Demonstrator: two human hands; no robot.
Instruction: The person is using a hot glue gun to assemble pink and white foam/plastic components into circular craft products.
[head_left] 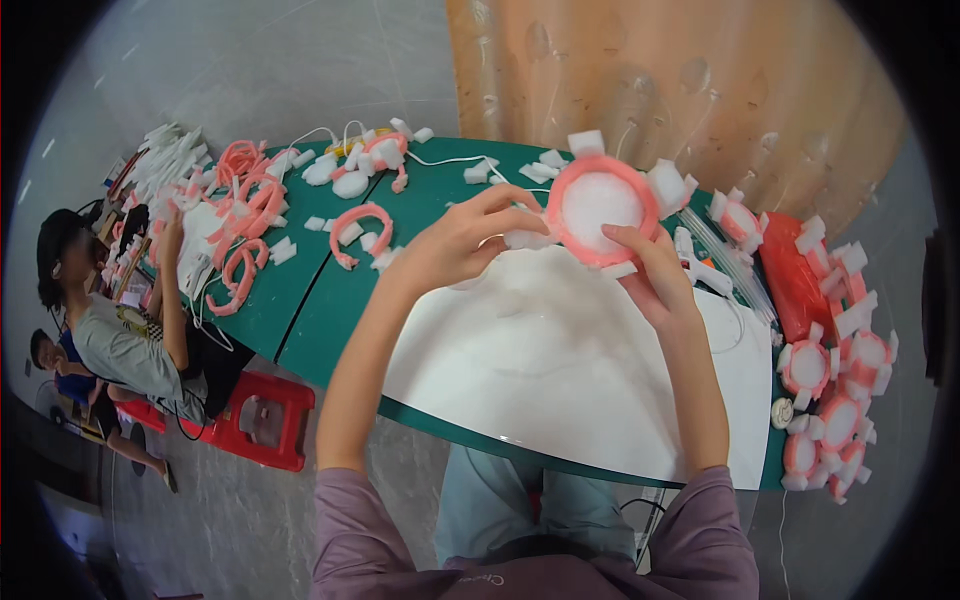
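Above the white board (560, 370), my right hand (655, 275) grips a pink fuzzy ring with a round white fluffy centre (600, 205). The thumb lies over its lower right front, with the other fingers behind. White foam blocks stick out from the ring's edge; one block (586, 143) stands at the top and another (667, 184) at the right. At the ring's left edge, my left hand (475, 235) is closed on a white foam block (527, 240). Its fingers bend around it, and partly hide whether block and ring touch.
A glue gun (700, 265) and clear sticks (735, 260) lie right of the ring. Several similar rings (840, 420) crowd the right edge, near a red bag (795, 280). Pink strips (240, 215) and foam pieces cover the far left, where a co-worker (135, 325) sits by a red stool (265, 420).
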